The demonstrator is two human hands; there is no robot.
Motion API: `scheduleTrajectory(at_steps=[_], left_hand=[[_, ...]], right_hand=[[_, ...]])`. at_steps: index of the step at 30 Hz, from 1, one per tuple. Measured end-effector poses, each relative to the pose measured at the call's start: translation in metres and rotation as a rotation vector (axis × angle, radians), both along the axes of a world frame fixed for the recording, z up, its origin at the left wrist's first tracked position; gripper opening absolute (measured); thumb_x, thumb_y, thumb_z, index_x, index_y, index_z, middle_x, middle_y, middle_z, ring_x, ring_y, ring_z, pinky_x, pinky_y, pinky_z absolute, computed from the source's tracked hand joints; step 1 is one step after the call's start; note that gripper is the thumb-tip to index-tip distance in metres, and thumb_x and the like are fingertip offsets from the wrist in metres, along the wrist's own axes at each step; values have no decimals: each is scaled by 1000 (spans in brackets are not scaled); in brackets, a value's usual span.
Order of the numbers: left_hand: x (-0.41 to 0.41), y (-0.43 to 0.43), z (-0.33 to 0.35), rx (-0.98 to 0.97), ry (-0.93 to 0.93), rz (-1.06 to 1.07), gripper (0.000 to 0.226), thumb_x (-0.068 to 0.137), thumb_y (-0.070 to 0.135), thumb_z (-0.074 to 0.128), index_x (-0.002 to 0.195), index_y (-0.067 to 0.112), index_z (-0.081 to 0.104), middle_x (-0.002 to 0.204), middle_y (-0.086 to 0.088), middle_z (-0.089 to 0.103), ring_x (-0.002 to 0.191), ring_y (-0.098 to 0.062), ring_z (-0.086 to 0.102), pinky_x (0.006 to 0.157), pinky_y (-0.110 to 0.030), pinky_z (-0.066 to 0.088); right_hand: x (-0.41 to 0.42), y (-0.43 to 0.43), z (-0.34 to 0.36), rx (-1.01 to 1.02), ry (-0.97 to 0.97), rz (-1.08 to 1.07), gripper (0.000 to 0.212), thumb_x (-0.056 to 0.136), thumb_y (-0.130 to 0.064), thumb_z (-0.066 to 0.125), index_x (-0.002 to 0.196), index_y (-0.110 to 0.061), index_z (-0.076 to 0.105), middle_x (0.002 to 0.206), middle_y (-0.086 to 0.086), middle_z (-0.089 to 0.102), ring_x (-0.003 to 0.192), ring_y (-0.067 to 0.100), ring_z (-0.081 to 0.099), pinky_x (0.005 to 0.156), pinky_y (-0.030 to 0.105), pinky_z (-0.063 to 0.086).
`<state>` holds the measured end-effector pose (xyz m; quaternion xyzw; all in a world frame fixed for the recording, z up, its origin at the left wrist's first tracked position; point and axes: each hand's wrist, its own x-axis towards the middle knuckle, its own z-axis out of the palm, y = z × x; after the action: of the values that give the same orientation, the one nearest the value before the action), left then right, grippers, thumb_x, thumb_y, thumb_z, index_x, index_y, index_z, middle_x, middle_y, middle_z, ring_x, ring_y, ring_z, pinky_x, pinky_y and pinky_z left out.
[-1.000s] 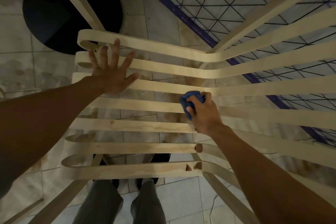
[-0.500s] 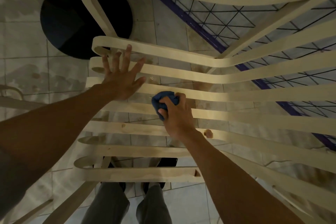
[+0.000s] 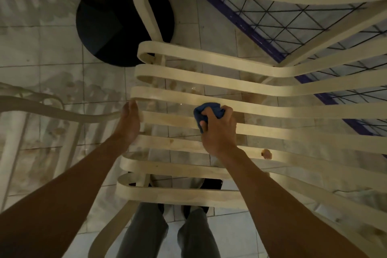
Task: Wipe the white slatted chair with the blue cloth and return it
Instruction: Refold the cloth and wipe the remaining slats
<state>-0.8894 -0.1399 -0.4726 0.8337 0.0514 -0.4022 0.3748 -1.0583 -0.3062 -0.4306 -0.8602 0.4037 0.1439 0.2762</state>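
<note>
The left hand [image 3: 130,123], spread flat on the slats a moment ago, now sits edge-on against the looped slat ends at the left side of the white slatted chair [image 3: 272,88], fingers straight and together. Near the seat's middle, the right hand [image 3: 218,132] stays fisted round the bunched blue cloth [image 3: 206,112], pressing the soft wad onto a smooth, curved slat.

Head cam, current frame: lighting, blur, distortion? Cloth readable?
Head view: dim, warm light, brightest on the white slatted chair mid-frame, corners falling dark; wide-angle lens bows the slats; left hand slightly soft, right hand and the blue cloth it grips sharp enough; black round base shows no detail.
</note>
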Motion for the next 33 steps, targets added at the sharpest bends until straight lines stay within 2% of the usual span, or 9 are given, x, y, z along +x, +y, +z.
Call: scheduleTrajectory(at_steps=[6,11,14,17,20,24,25,28,33], left_hand=[[2,3,-1,-55,18,-8,57,104,55,14,147,24,34,137,-13,51,115,-28,53,103,-49,43],[5,8,-6,-47,52,-9,61,101,63,13,152,32,27,139,-1,49,127,-29,50,108,-49,39],[6,9,-4,-69,60,-42,54,103,59,13,148,35,29,119,4,51,118,-30,54,94,-43,41],[5,8,-1,-74,74,-40,54,104,56,11,151,34,25,127,-1,48,119,-27,54,91,-40,37],[7,4,1,-82,116,-4,55,104,55,11,153,33,25,140,-7,47,124,-28,52,92,-39,36],[13,4,7,-81,225,66,62,100,65,11,152,37,29,133,-7,53,104,-21,57,80,-37,40],[14,4,9,-98,250,74,65,99,68,10,152,38,31,133,-5,54,104,-20,57,80,-38,43],[14,8,10,-196,318,79,71,97,72,9,144,34,48,137,-3,58,120,-23,55,109,-49,38],[22,15,12,-323,450,259,68,98,69,21,128,25,63,127,-9,67,121,-24,60,109,-43,42]], right_hand=[[59,60,8,-24,47,27,35,101,-30,42,135,-30,35,148,20,13,122,43,33,112,57,19],[52,57,5,-16,-11,108,34,102,-37,39,135,-34,36,149,13,16,123,39,37,114,62,8],[26,27,5,-59,23,148,33,101,-42,37,133,-37,38,145,9,20,121,37,40,112,63,13],[5,12,5,-71,34,74,30,101,-40,39,131,-36,42,144,8,24,125,33,38,114,60,15],[11,18,6,-22,-17,-39,29,100,-31,44,128,-28,49,142,14,29,125,36,35,109,55,28],[41,42,10,-33,-31,32,31,101,-30,42,131,-25,47,145,18,27,120,37,38,102,49,37],[50,50,10,-32,-36,58,32,101,-31,42,133,-25,46,146,19,24,119,39,38,102,48,38],[85,84,10,-35,-32,104,37,100,-32,44,137,-28,38,148,21,16,123,43,33,108,52,31],[119,120,7,-37,-96,121,58,88,-24,63,138,-32,36,147,17,8,125,43,29,109,47,31]])
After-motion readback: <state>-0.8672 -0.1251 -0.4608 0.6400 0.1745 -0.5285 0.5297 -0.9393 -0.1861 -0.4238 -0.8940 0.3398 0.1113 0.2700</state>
